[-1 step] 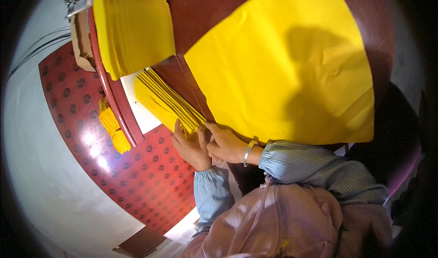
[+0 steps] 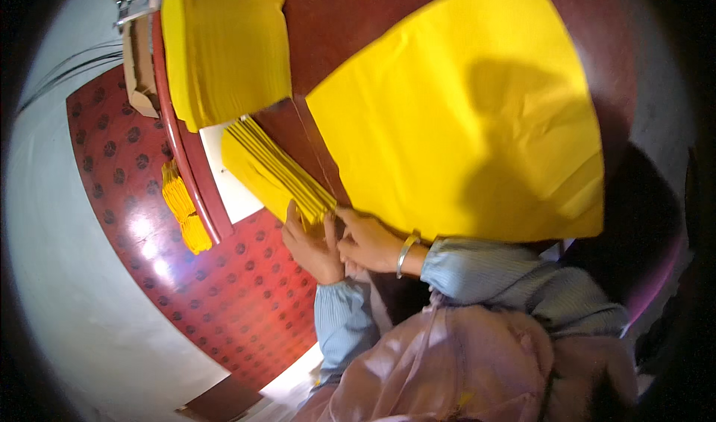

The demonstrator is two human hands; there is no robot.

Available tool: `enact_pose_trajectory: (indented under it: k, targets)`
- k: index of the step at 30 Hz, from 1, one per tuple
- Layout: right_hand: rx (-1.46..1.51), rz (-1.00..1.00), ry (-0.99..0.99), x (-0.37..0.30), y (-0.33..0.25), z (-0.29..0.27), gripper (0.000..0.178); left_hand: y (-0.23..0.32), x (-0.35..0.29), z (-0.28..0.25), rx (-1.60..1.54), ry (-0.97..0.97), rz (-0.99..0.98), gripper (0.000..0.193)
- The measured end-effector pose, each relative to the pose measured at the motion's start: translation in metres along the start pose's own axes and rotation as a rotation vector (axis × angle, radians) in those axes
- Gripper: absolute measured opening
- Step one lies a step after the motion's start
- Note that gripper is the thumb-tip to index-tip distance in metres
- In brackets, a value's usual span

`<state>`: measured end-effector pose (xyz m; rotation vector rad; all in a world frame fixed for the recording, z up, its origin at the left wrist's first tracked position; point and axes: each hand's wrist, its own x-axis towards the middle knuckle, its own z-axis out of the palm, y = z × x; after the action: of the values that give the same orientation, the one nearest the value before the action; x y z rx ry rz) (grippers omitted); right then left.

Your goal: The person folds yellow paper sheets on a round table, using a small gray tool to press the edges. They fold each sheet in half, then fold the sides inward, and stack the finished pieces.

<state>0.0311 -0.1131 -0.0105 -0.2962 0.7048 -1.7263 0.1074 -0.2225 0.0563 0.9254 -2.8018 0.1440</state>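
A yellow sheet pleated into a narrow fan of folds [image 2: 272,170] lies slantwise on the table's left part, partly over a white board [image 2: 242,202]. Its near end is between my hands. My left hand [image 2: 309,249] grips that end, with fingers along the left side and the tip. My right hand [image 2: 371,241], a metal bangle on its wrist, pinches the right corner of the same end, close against the left hand. To the right, a large flat yellow sheet [image 2: 418,116] with a curved far edge lies spread out. My fingertips are partly hidden among the folds.
A thick stack of yellow sheets [image 2: 235,49] stands at the far left of the dark red table [image 2: 321,26]. Beyond the table's rounded rim [image 2: 173,135] are a cardboard box [image 2: 139,71] and bundles of pleated yellow pieces [image 2: 185,205] on a red patterned surface [image 2: 216,295].
The whole view has shifted slightly. Both hands keep their hold at the near end of the pleated sheet.
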Motion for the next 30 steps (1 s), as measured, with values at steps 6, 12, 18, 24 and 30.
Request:
enact_pose_trajectory:
  k: [6,12,18,24,30]
  targets:
    - [-0.134,-0.087,-0.097,-0.038,-0.054,0.012,0.053,0.009,0.000,-0.016,-0.146,-0.046,0.022,0.067]
    - [-0.753,-0.562,0.187,-0.107,-0.194,-0.063,0.020,0.050,-0.014,-0.028,-0.203,0.181,0.077,0.051]
    - [-1.713,-0.693,0.965,-0.044,-0.365,-0.243,0.021,0.139,-0.028,0.009,-0.676,-0.077,0.250,0.045]
    - [-2.461,-0.493,1.044,-0.022,-0.377,-0.306,0.027,0.156,-0.030,0.028,-0.593,-0.191,0.277,0.065]
    - [-2.464,-0.277,0.978,-0.026,-0.393,-0.282,0.028,0.147,-0.016,0.043,-0.572,-0.118,0.346,0.066]
